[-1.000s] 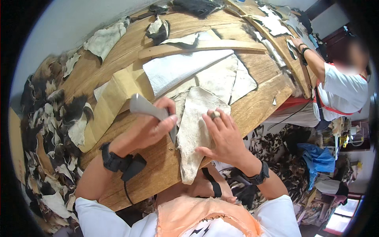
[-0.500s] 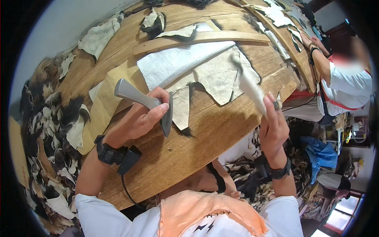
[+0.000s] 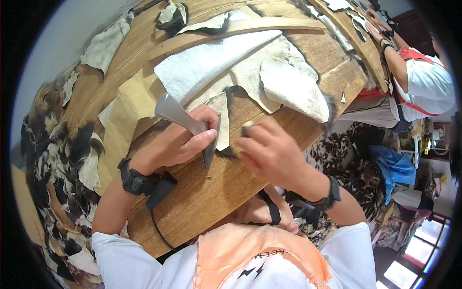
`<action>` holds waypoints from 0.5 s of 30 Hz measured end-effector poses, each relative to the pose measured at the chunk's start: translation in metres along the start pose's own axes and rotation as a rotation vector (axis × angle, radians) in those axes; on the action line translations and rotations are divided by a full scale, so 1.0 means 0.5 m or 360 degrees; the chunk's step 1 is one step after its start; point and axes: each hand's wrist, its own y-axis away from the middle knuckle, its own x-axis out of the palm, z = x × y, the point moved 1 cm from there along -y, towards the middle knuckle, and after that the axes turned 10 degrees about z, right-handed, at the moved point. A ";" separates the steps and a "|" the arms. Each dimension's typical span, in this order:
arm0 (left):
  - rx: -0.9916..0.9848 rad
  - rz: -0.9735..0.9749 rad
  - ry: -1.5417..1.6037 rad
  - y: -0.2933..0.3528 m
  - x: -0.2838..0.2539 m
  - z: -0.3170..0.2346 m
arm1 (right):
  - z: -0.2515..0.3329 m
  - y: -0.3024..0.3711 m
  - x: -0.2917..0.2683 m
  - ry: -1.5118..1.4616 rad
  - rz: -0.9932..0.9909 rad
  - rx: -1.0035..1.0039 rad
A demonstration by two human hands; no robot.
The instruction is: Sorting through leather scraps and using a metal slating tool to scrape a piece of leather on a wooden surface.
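Observation:
My left hand grips a metal knife with a flat grey handle, its dark blade pointing down onto the wooden table. Just right of the blade lies a small pale hide piece with dark fur at its edges. My right hand is blurred, with bent fingers resting on the wood beside that piece and nothing visible in it. A larger pale hide piece lies farther right, near the table's edge.
A white sheet, a long wooden strip and tan paper lie behind the hands. Fur and hide scraps are heaped at the left. Another person works at a bench on the right. Scraps cover the floor.
My right hand lifted the larger pale hide piece off to the right, let it go near the table's edge, and came back to the middle. The knife hand stayed in place.

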 end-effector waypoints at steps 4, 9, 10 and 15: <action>0.0022 0.0035 -0.0105 -0.011 0.005 0.005 | 0.010 -0.016 0.054 0.0102 -0.0055 -0.0016; 0.0034 -0.0017 -0.0016 -0.003 0.006 0.013 | 0.013 -0.013 0.080 0.0165 -0.0036 -0.0028; 0.0032 -0.0028 0.0004 -0.001 0.008 0.015 | 0.011 -0.011 0.083 0.0186 -0.0035 -0.0074; 0.0204 -0.0162 -0.0104 0.011 0.005 0.027 | 0.009 -0.022 0.088 0.0143 -0.0043 -0.0208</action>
